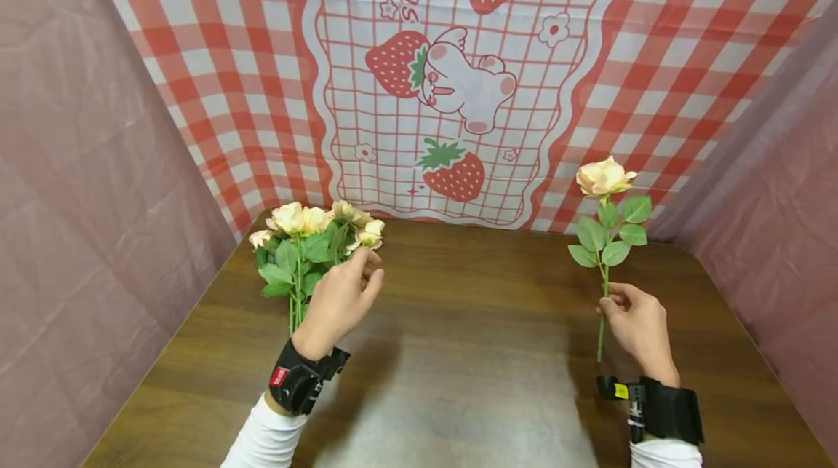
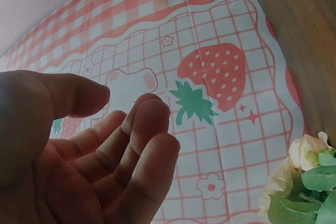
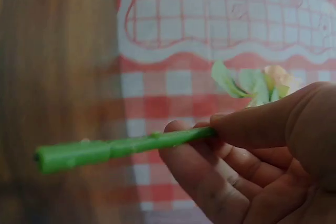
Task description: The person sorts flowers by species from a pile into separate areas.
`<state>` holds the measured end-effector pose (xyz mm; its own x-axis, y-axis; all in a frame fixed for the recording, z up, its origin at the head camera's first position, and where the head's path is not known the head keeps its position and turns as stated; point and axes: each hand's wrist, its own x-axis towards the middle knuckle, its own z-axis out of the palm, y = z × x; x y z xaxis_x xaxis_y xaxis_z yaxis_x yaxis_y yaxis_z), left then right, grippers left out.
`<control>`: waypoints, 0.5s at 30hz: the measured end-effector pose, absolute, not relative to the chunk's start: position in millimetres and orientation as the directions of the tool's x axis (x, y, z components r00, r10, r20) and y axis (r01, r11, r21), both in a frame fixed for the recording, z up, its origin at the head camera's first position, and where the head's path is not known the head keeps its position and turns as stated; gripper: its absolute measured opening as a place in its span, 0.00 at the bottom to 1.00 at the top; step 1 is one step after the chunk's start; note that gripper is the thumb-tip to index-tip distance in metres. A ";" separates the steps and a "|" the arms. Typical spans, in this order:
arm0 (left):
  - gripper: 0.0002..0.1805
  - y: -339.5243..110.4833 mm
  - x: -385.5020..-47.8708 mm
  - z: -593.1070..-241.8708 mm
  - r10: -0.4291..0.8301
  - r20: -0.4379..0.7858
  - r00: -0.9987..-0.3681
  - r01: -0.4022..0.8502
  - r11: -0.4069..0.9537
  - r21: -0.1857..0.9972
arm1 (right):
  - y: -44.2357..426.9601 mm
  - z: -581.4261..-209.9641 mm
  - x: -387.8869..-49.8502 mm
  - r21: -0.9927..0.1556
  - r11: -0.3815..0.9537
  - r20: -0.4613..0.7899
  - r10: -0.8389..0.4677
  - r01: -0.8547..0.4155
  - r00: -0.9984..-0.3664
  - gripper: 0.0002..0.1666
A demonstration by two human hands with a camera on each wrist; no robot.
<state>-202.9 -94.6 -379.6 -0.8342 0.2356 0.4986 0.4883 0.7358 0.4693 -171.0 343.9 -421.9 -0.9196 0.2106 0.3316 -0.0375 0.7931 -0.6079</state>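
A single pale peach artificial rose [image 1: 605, 178] stands upright in my right hand [image 1: 640, 326], its green stem pinched between thumb and fingers. In the right wrist view the cut end of the stem [image 3: 79, 155] points left, past the fingertips. My left hand [image 1: 340, 300] hovers in front of a bunch of similar roses [image 1: 297, 220] at the table's left. Its fingers are loosely bent with nothing between them, as the left wrist view shows. Part of the bunch's stems is hidden behind that hand.
The brown wooden table [image 1: 458, 322] extends between both hands. Behind it hangs a red-and-white checked cloth [image 1: 445, 89] with strawberry prints. Pinkish curtains [image 1: 98, 162] close off the left and right sides.
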 end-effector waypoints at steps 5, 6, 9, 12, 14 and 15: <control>0.07 -94.3 -203.5 -381.0 0.239 0.488 -0.839 0.485 0.737 0.472 | 362.3 -432.0 -171.8 -0.607 0.794 0.209 0.203 0.036 -0.956 0.17; 0.07 -94.2 -203.7 -381.2 0.240 0.488 -0.839 0.485 0.736 0.472 | 365.8 -433.7 -171.8 -0.602 0.797 0.185 0.200 0.050 -0.962 0.18; 0.06 -94.0 -204.3 -381.5 0.242 0.490 -0.837 0.488 0.736 0.470 | 374.6 -437.3 -171.2 -0.596 0.797 0.098 0.192 0.097 -0.977 0.19; 0.07 -93.7 -204.7 -381.9 0.245 0.492 -0.835 0.491 0.736 0.467 | 381.6 -438.2 -170.9 -0.596 0.789 -0.008 0.182 0.151 -0.983 0.19; 0.07 -93.3 -205.0 -381.9 0.247 0.489 -0.837 0.489 0.738 0.465 | 384.9 -437.8 -170.9 -0.599 0.778 -0.074 0.181 0.188 -0.981 0.17; 0.07 -93.2 -205.2 -382.0 0.248 0.489 -0.837 0.489 0.738 0.464 | 386.0 -437.2 -170.8 -0.599 0.774 -0.103 0.180 0.205 -0.978 0.16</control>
